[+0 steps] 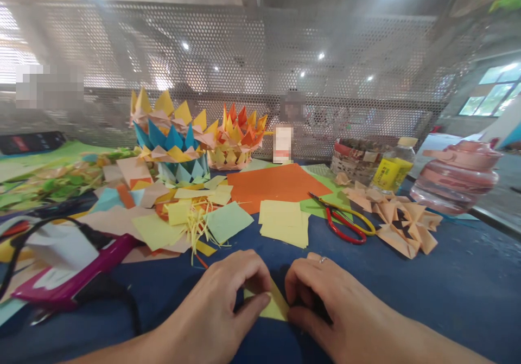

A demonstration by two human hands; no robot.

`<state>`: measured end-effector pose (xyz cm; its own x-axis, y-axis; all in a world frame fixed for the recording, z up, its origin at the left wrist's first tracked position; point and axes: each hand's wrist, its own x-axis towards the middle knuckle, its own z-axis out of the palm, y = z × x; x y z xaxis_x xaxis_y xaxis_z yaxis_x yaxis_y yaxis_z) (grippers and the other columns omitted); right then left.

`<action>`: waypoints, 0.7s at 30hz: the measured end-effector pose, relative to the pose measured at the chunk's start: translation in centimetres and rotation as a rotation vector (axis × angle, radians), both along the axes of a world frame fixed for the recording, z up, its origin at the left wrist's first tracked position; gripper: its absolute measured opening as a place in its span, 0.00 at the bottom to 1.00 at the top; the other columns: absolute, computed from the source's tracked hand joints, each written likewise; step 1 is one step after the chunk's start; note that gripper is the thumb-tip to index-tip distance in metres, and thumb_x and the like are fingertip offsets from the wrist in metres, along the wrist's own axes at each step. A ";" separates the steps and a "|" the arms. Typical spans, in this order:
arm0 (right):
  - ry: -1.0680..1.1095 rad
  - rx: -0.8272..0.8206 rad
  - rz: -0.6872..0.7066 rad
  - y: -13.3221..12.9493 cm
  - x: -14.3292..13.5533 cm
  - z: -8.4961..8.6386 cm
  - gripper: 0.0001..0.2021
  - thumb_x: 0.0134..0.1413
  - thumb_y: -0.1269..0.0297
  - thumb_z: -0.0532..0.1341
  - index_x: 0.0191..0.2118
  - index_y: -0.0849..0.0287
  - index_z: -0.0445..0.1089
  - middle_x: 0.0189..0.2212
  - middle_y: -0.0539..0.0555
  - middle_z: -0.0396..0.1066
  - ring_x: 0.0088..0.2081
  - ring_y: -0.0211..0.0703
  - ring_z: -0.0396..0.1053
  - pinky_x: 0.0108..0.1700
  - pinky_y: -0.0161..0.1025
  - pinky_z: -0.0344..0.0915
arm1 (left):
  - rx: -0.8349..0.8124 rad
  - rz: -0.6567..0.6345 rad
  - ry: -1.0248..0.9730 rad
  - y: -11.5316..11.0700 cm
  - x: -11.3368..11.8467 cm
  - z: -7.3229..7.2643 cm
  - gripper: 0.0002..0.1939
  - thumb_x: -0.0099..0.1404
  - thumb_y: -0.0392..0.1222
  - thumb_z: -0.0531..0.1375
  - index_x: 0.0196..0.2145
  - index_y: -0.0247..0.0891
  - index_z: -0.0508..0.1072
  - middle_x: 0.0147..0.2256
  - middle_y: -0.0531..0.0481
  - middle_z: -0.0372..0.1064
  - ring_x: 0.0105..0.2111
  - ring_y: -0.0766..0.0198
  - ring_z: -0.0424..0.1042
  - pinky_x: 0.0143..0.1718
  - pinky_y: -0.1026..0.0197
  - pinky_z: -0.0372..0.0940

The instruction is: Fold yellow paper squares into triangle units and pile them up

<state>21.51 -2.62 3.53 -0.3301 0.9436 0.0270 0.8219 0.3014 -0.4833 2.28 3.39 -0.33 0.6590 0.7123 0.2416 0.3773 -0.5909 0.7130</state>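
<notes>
A small piece of yellow paper (277, 305) lies low over the blue tabletop, between my two hands. My left hand (228, 291) is closed on its left side, thumb and curled fingers close together. At the right edge, my right hand (331, 296), with a ring on one finger, has its thumb and bent fingers closed on the paper. Both hands partly cover the paper. Just beyond them sits a stack of pale yellow paper squares (285, 222). Scissors with red and yellow handles (345, 220) rest to the right of that stack.
Folded paper crowns (173, 141) stand behind paper scraps (157, 225). A purple glue gun (75, 272) with a black cord lies left. Orange paper (277, 185) is at centre. Folded peach pieces (407, 225), a bottle (393, 168), a pink jug (458, 177) and a basket (352, 160) stand right.
</notes>
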 end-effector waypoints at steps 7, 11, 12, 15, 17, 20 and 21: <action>-0.017 0.051 0.114 0.6 0.4 -0.3 0.09 0.52 0.78 0.61 0.34 0.56 0.68 0.29 0.47 0.68 0.32 0.38 0.65 0.37 0.36 0.58 | 0.156 0.002 0.007 -0.3 -0.4 -0.1 0.08 0.64 0.31 0.54 0.37 0.41 0.68 0.34 0.53 0.70 0.35 0.65 0.70 0.38 0.65 0.65; -0.064 0.171 0.211 0.6 0.6 -0.8 0.09 0.57 0.76 0.58 0.32 0.56 0.73 0.30 0.50 0.70 0.33 0.39 0.66 0.38 0.36 0.59 | 0.396 0.054 0.030 -0.5 -0.5 -0.1 0.06 0.65 0.38 0.56 0.39 0.40 0.72 0.32 0.51 0.73 0.36 0.62 0.73 0.38 0.64 0.69; -0.081 0.199 0.222 0.5 0.5 -0.8 0.11 0.57 0.77 0.57 0.32 0.56 0.73 0.29 0.50 0.70 0.33 0.39 0.66 0.38 0.36 0.59 | 0.452 0.058 0.036 -0.5 -0.6 0.0 0.06 0.66 0.39 0.56 0.40 0.40 0.72 0.32 0.50 0.73 0.36 0.62 0.73 0.39 0.64 0.69; -0.109 0.263 0.247 0.1 0.5 -0.8 0.15 0.52 0.81 0.55 0.35 0.55 0.74 0.27 0.50 0.69 0.31 0.39 0.65 0.35 0.36 0.59 | 0.611 0.060 0.061 -0.8 -1.0 0.1 0.09 0.68 0.40 0.55 0.42 0.40 0.73 0.33 0.50 0.75 0.38 0.62 0.74 0.42 0.64 0.70; -0.120 0.343 0.274 0.1 0.7 -0.9 0.15 0.50 0.80 0.55 0.36 0.55 0.74 0.27 0.50 0.69 0.30 0.39 0.64 0.31 0.35 0.58 | 0.720 0.046 0.077 -1.1 -1.5 0.2 0.10 0.69 0.39 0.54 0.43 0.41 0.73 0.34 0.50 0.75 0.38 0.63 0.75 0.43 0.65 0.70; -0.168 0.528 0.384 0.3 1.0 -1.5 0.13 0.57 0.75 0.53 0.35 0.58 0.74 0.24 0.51 0.68 0.26 0.40 0.61 0.26 0.38 0.55 | 0.902 -0.022 0.109 -1.5 -2.0 0.1 0.12 0.70 0.34 0.51 0.43 0.40 0.74 0.36 0.51 0.77 0.39 0.65 0.76 0.46 0.67 0.69; -0.188 0.601 0.415 0.5 1.0 -1.8 0.13 0.59 0.75 0.51 0.34 0.59 0.73 0.23 0.50 0.67 0.25 0.40 0.59 0.25 0.39 0.53 | 0.958 -0.035 0.115 -1.6 -2.2 -0.1 0.14 0.70 0.32 0.50 0.42 0.39 0.75 0.36 0.52 0.77 0.38 0.66 0.76 0.46 0.68 0.68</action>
<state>22.47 -2.16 1.78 -0.7052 0.5814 0.4058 0.6358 0.7718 -0.0007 0.12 1.78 -0.46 0.7320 0.2259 0.6427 0.3859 -0.9150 -0.1178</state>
